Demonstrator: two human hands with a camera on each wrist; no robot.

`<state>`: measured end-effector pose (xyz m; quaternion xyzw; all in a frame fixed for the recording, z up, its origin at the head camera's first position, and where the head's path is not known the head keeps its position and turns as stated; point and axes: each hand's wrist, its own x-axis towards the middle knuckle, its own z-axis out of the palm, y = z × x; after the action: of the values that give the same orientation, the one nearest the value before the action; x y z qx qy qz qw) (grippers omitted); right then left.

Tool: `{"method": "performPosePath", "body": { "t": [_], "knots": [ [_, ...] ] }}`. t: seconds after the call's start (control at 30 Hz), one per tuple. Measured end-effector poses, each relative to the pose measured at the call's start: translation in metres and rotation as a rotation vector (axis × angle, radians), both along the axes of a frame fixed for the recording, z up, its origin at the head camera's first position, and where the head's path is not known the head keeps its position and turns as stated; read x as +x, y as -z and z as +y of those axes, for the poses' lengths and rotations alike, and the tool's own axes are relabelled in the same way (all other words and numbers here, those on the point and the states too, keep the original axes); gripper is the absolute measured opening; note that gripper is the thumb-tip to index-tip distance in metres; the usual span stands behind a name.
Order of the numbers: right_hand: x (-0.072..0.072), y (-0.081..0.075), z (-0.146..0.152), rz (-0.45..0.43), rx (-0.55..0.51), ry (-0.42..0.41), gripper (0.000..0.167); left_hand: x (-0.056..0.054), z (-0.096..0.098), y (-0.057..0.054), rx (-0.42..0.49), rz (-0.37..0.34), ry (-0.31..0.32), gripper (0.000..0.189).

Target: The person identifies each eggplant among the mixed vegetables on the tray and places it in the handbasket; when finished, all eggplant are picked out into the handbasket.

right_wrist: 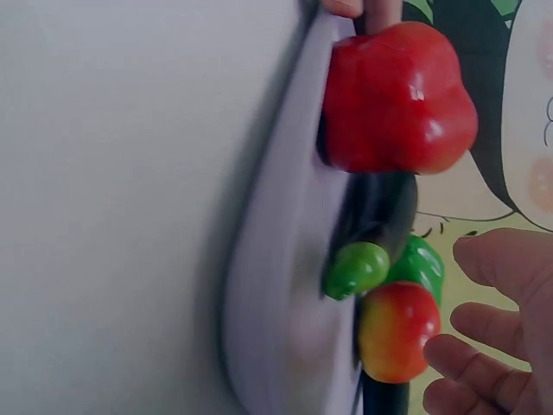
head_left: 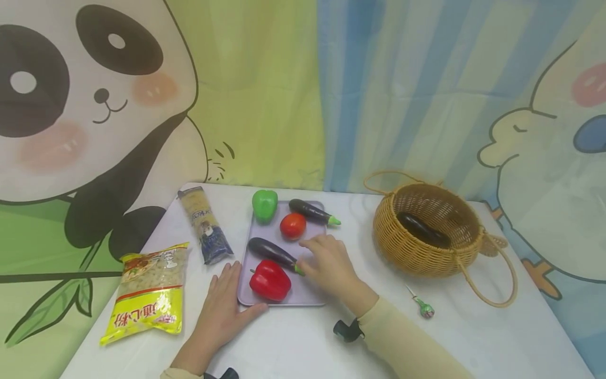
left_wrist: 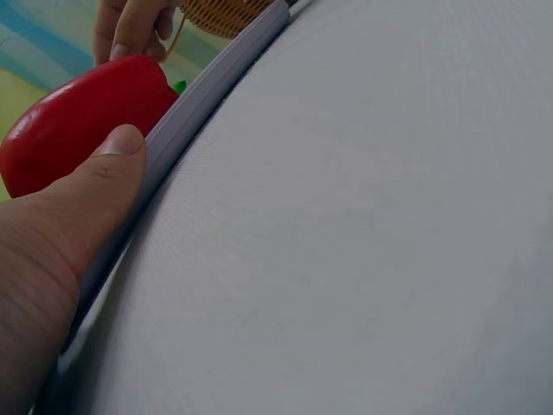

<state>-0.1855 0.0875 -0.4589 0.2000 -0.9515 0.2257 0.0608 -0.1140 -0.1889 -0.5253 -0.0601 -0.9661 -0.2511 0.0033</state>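
Near eggplant (head_left: 269,249) on the tray (head_left: 305,296), beside our right hand (head_left: 331,268), its thumb and fingers apart.
We rest our left hand (head_left: 222,311), fingers straight, at the tray's corner by the red pepper (head_left: 270,281); right stands the basket (head_left: 402,250).

Ylw bag (head_left: 150,295): "通心粉" | blue pkt (head_left: 206,225): "rko", rest illeg.

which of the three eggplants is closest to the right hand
The eggplant beside the red pepper, its green tip by the right hand; the back eggplant by the tomato and the basket eggplant lie farther off.
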Motion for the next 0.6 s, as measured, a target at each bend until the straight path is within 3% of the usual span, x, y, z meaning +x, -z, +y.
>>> {"method": "performPosePath", "body": {
  "t": [0.23,0.6],
  "knots": [
    [-0.002,0.014,-0.010,0.029,0.065,-0.020,0.042,0.000,0.001,0.000,-0.012,0.019,0.004,0.122],
    [0.000,0.020,-0.019,-0.022,0.113,-0.014,0.045,0.000,0.000,0.001,-0.011,0.012,0.002,0.124]
  ]
}}
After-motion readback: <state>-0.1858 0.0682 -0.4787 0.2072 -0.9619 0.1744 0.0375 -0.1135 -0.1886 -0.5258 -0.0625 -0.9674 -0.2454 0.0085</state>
